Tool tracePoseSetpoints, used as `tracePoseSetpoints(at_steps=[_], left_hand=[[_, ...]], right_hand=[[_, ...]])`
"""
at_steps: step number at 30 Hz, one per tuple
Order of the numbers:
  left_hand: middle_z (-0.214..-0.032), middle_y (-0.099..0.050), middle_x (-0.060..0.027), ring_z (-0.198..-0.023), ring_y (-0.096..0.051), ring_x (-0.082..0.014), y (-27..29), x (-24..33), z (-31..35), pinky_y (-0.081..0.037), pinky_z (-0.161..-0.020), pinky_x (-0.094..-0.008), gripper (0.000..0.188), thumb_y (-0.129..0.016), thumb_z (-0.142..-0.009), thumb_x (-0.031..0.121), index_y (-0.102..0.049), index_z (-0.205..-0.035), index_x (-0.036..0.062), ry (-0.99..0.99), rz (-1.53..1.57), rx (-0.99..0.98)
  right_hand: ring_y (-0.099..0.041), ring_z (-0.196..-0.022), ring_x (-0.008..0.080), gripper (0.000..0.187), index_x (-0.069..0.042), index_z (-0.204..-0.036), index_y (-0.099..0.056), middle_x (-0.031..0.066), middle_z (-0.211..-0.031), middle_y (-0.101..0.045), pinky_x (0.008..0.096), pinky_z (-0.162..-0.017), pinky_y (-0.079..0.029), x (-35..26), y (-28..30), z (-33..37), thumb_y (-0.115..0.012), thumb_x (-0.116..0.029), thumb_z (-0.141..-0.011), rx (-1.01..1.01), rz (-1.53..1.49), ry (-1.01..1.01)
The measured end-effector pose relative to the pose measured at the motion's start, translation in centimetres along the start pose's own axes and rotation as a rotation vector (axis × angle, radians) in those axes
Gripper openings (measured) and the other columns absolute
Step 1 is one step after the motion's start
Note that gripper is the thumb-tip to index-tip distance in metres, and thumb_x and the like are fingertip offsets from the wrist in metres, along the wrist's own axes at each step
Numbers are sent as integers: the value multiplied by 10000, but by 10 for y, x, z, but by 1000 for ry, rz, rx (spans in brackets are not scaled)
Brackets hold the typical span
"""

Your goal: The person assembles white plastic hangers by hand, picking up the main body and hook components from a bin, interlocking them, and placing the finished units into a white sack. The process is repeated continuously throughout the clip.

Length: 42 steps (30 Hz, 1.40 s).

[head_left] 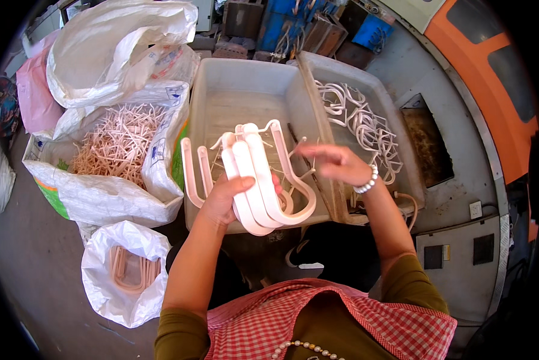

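Note:
My left hand (pixel 224 201) is closed around a stack of pale pink plastic hooks (pixel 239 174), long flat pieces with curved J-shaped ends. Thin sprue stems stick out from among them. The stack is held above a large whitish plastic tub (pixel 245 75). To its right, my right hand (pixel 338 163), with a white bead bracelet on the wrist, is beside the hooks' outer arm and smeared by motion. Whether its fingers pinch anything is not clear.
A second tub (pixel 380 90) at right holds several looped white plastic pieces (pixel 365 120). On the left, a woven sack (pixel 125 201) is full of thin pink sprue scraps (pixel 122 138). Nearer me stands a white bag (pixel 101 285) with more hooks (pixel 134 273). A grey and orange machine (pixel 488 66) is at right.

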<state>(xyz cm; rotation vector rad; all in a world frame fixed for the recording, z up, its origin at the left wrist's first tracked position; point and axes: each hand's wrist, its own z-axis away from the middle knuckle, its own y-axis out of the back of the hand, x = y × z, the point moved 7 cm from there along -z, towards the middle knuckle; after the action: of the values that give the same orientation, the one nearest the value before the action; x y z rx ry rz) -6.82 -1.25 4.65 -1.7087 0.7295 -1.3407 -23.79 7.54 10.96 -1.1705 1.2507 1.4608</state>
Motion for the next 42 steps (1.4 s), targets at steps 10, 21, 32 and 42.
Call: tracePoseSetpoints(at_steps=[10, 21, 32, 42], left_hand=[[-1032, -626, -102, -924, -628, -193, -36, -22, 1, -502, -825, -330, 661, -692, -755, 120, -400, -1339, 19, 208, -332, -67], [-980, -620, -61, -846, -598, -134, -43, -34, 23, -508, -753, -294, 627, -692, -762, 114, -409, -1318, 44, 266, -770, -304], [-944, -638, -193, -902, -627, -317, -18, -69, 28, -480, -802, -395, 553, -698, -693, 198, -466, -1164, 25, 307, -1468, -146], [-1032, -618, -137, -822, -637, -186, 10, -84, 2, -538, -708, -323, 721, -718, -747, 177, -345, -1337, -4, 305, -631, 179]], right_hand=[[-567, -809, 294, 127, -48, -934, -546, 107, -814, -554, 464, -996, -390, 44, -1, -63, -536, -168, -893, 527, 1164, 484], [-386, -487, 186, 244, -79, -761, -490, -15, -438, -270, 400, -855, -469, 86, 18, -45, -425, -195, -965, 701, -1132, -87], [-504, -703, 192, 260, -62, -881, -520, 47, -693, -494, 383, -769, -440, -40, 22, -13, -420, -272, -996, 977, -426, 625], [-578, -980, 302, 392, -73, -1197, -529, 128, -1071, -611, 429, -861, -442, -164, -161, -161, -632, -183, -835, 360, 952, 873]])
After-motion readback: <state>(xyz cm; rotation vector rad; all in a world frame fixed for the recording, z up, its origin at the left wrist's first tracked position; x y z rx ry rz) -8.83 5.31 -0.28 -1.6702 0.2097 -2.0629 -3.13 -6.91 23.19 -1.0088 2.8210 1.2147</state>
